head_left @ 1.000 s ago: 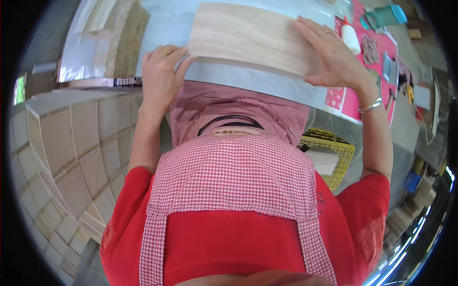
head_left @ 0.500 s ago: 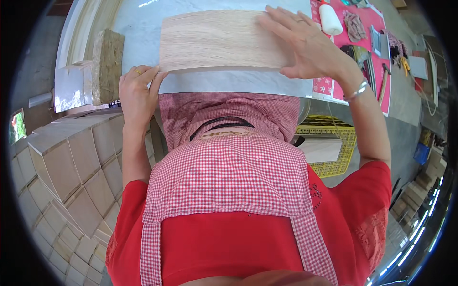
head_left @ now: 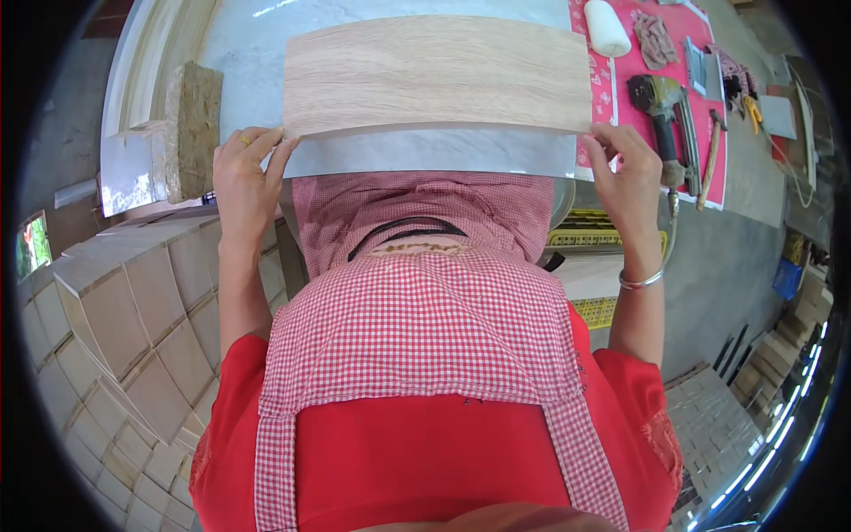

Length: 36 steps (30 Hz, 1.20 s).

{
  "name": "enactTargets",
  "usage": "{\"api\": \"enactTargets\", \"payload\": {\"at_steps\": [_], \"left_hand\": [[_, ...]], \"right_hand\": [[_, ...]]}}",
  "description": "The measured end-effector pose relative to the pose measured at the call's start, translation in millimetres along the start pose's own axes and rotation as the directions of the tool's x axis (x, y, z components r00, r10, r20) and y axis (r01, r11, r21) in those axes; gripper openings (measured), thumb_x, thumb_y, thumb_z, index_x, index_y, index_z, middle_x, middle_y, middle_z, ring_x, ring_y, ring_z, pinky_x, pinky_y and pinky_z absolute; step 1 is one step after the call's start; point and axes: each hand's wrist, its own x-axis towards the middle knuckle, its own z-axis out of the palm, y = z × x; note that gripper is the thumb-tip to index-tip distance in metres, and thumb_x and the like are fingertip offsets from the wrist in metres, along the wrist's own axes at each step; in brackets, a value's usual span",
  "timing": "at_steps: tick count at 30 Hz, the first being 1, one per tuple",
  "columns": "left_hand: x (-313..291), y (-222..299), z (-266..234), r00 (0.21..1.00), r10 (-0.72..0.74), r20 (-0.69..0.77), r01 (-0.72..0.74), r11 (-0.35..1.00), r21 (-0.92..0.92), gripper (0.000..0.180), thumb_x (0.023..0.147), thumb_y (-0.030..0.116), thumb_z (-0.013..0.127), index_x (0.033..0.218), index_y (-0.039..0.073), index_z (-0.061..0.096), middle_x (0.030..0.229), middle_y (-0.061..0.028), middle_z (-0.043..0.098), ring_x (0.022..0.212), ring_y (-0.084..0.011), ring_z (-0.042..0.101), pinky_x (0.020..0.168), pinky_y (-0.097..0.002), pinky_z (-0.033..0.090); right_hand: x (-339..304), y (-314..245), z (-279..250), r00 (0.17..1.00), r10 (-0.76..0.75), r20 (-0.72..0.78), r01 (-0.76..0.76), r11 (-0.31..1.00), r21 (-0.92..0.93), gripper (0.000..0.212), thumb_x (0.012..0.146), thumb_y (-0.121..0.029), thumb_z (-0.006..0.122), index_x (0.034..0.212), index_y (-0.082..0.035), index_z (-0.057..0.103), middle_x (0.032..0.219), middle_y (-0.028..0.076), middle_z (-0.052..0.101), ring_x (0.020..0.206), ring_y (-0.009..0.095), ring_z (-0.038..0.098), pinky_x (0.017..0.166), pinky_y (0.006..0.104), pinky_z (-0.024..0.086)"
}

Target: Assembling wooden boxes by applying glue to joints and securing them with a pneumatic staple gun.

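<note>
A wide, pale wooden board (head_left: 434,75) with visible grain lies over the light worktable in front of me. Its near edge seems slightly raised, with a shadow beneath. My left hand (head_left: 246,173) pinches the board's near left corner between thumb and fingers. At the near right corner, my right hand (head_left: 626,168) pinches the board in the same way. Beside my left hand stands a rough block of pressed wood (head_left: 193,133). To the right of my right hand lie a nail gun (head_left: 663,115) and a hammer (head_left: 712,160) on a pink patterned sheet.
Long pale boards (head_left: 160,75) are stacked at the table's left. A white bottle (head_left: 607,31) and a crumpled cloth (head_left: 656,43) lie at the far right. Stacked wooden boxes (head_left: 133,301) fill the lower left. A yellow crate (head_left: 592,312) stands below the table on the right.
My right hand has moved from lying spread over the board's right end down to its near right corner, now pinching it. The board has shifted slightly left, my left hand with it.
</note>
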Motion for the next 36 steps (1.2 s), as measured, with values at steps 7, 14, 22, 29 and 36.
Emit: {"api": "enactTargets", "payload": {"at_steps": [7, 14, 22, 29, 36], "left_hand": [[-1.9, -4.0, 2.3, 1.0, -0.012, 0.0, 0.013, 0.999, -0.048, 0.018, 0.082, 0.015, 0.075, 0.092, 0.0, 0.072, 0.087, -0.0105, 0.068, 0.083, -0.0267, 0.062, 0.076, -0.0382, 0.045], [-5.9, -5.2, 2.0, 0.996, -0.089, 0.027, 0.093, 0.978, -0.185, 0.023, 0.081, 0.019, 0.075, 0.093, 0.0, 0.072, 0.089, -0.0141, 0.069, 0.083, -0.0299, 0.064, 0.077, -0.0409, 0.048], [40.8, 36.4, -34.2, 0.983, 0.103, 0.153, -0.14, 0.956, 0.259, 0.043, 0.078, 0.033, 0.077, 0.107, 0.003, 0.065, 0.13, -0.016, 0.059, 0.115, -0.0346, 0.057, 0.094, -0.0464, 0.044], [116.2, 139.7, 83.6, 0.624, 0.74, -0.251, -0.643, 0.669, 0.372, 0.075, 0.062, 0.05, 0.084, 0.106, -0.005, 0.059, 0.129, -0.0319, 0.051, 0.126, -0.0425, 0.046, 0.108, -0.0553, 0.033], [133.3, 174.8, 70.9, 0.802, 0.506, 0.317, -0.467, 0.863, -0.195, 0.068, 0.059, 0.044, 0.086, 0.104, -0.001, 0.062, 0.13, -0.0297, 0.05, 0.126, -0.0421, 0.045, 0.107, -0.0524, 0.036]], "right_hand": [[-2.7, 10.7, 7.7, 0.995, -0.084, -0.059, 0.085, 0.996, 0.007, 0.01, 0.083, 0.0, 0.072, 0.091, 0.002, 0.067, 0.073, 0.01, 0.062, 0.058, 0.016, 0.058, 0.055, 0.0289, 0.046], [-3.6, 15.6, 10.6, 0.987, -0.14, -0.084, 0.144, 0.989, 0.037, 0.008, 0.081, 0.0, 0.072, 0.085, -0.001, 0.065, 0.072, 0.011, 0.061, 0.058, 0.025, 0.056, 0.054, 0.0345, 0.045], [-4.5, 75.6, -22.1, 0.972, 0.012, -0.236, -0.048, 0.988, -0.148, 0.045, 0.084, -0.018, 0.077, 0.122, 0.0, 0.059, 0.093, 0.014, 0.066, 0.08, 0.029, 0.064, 0.076, 0.0345, 0.052], [5.9, 172.8, -25.1, 0.985, -0.014, -0.172, -0.093, 0.797, -0.597, 0.064, 0.081, -0.036, 0.076, 0.129, 0.0, 0.054, 0.101, 0.022, 0.067, 0.09, 0.041, 0.065, 0.083, 0.0487, 0.051], [25.4, 199.1, -39.1, 0.936, 0.344, -0.074, -0.344, 0.85, -0.398, 0.053, 0.077, -0.028, 0.075, 0.118, 0.002, 0.059, 0.09, 0.023, 0.069, 0.079, 0.039, 0.067, 0.073, 0.0479, 0.052]]}}
